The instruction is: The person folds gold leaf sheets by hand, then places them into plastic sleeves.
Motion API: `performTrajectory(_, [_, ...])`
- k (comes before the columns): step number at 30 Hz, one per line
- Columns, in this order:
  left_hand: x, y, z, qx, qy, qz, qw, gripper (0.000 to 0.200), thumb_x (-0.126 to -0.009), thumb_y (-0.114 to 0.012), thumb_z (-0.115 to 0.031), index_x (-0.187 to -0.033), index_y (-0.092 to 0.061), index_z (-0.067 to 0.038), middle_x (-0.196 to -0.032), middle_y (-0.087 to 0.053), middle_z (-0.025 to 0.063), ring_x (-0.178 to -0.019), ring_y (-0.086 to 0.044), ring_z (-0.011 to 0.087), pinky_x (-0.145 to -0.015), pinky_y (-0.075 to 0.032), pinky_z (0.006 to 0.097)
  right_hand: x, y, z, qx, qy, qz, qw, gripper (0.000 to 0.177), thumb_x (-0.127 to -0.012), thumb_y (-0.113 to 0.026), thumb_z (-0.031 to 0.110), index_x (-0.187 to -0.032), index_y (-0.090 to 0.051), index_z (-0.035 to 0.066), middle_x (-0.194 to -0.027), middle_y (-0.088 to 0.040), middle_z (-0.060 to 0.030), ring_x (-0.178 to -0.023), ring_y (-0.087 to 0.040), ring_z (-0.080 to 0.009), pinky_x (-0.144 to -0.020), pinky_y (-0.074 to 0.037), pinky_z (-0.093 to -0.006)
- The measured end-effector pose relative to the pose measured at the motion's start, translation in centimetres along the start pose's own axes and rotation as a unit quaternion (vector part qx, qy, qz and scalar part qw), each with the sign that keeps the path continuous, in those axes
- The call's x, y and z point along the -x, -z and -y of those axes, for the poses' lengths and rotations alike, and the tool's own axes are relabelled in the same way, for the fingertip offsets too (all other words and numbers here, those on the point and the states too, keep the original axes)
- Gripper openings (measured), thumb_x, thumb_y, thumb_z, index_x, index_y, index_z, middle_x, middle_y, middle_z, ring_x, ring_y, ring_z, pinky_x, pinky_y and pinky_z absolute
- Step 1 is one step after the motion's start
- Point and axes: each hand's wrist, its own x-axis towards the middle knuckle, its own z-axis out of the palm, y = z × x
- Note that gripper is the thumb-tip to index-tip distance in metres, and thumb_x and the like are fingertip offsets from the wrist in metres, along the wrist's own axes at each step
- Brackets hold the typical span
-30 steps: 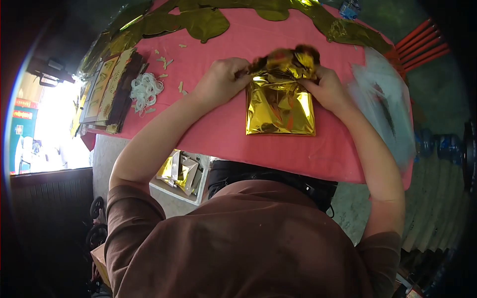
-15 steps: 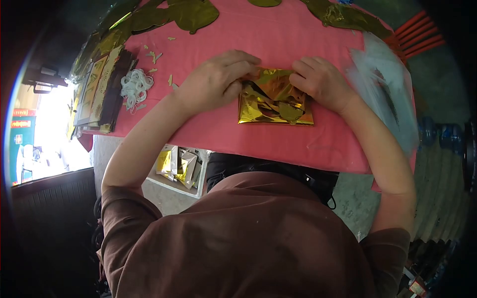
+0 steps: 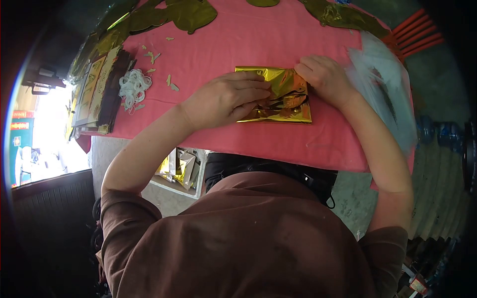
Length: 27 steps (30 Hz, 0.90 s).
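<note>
A shiny gold foil sheet [image 3: 284, 112], folded into a rough square, lies on the pink-covered table [image 3: 238, 140] in front of me. My left hand [image 3: 226, 100] rests over its left part, fingers stretched out and lying flat on the foil. At the upper right corner, my right hand [image 3: 323, 77] is closed with thumb and fingers pinching the foil's edge. Creases and bright reflections run across the middle of the sheet. The foil beneath my left fingers is hidden.
White rubber bands [image 3: 134, 88] sit in a heap beside a stack of flat packages [image 3: 94, 94] on the left. Small scraps [image 3: 170, 81] are scattered nearby. Gold foil shapes [image 3: 191, 15] line the far edge. Clear plastic bags [image 3: 385, 89] lie right; a white box [image 3: 174, 187] holds gold packets below.
My left hand has moved from the foil's upper left edge down onto its surface, its fingers straightening. The foil's top edge is now flatter. My right hand stays at the upper right corner.
</note>
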Motion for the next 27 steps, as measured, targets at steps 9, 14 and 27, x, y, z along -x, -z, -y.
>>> performTrajectory(9, [-0.2,0.0,-0.2,-0.013,-0.019,-0.005,1.0,0.023,-0.076,-0.062,-0.003,-0.099,-0.066,-0.001,-0.107,-0.065,0.0091,-0.105,-0.058,0.0272,-0.091,-0.048,0.0358,0.6,0.2,0.0,0.096,-0.023,0.114,0.989,0.02,-0.073,-0.056,0.011,-0.093,-0.058,0.006,-0.078,-0.059,-0.0051,-0.073,-0.061,-0.0224,-0.065,-0.049,-0.0347])
performTrajectory(14, [0.1,-0.3,-0.2,-0.022,-0.004,0.004,1.0,0.024,-0.077,-0.062,-0.005,-0.1,-0.066,-0.001,-0.11,-0.064,0.0088,-0.109,-0.055,0.0262,-0.095,-0.046,0.0353,0.4,1.9,0.1,0.114,-0.019,0.097,0.989,0.03,-0.075,-0.056,0.01,-0.104,-0.06,0.003,-0.086,-0.061,-0.0072,-0.083,-0.06,-0.0228,-0.073,-0.046,-0.039])
performTrajectory(27, [0.1,-0.1,-1.0,-0.041,0.011,0.025,0.999,0.034,-0.078,-0.063,-0.004,-0.112,-0.061,-0.001,-0.117,-0.061,0.0122,-0.113,-0.054,0.0293,-0.094,-0.046,0.0384,0.0,1.1,5.6,-0.178,-0.187,0.192,0.947,0.06,-0.095,-0.046,0.028,-0.145,-0.022,0.003,-0.152,-0.02,-0.0154,-0.142,-0.015,-0.0284,-0.115,-0.013,-0.0412])
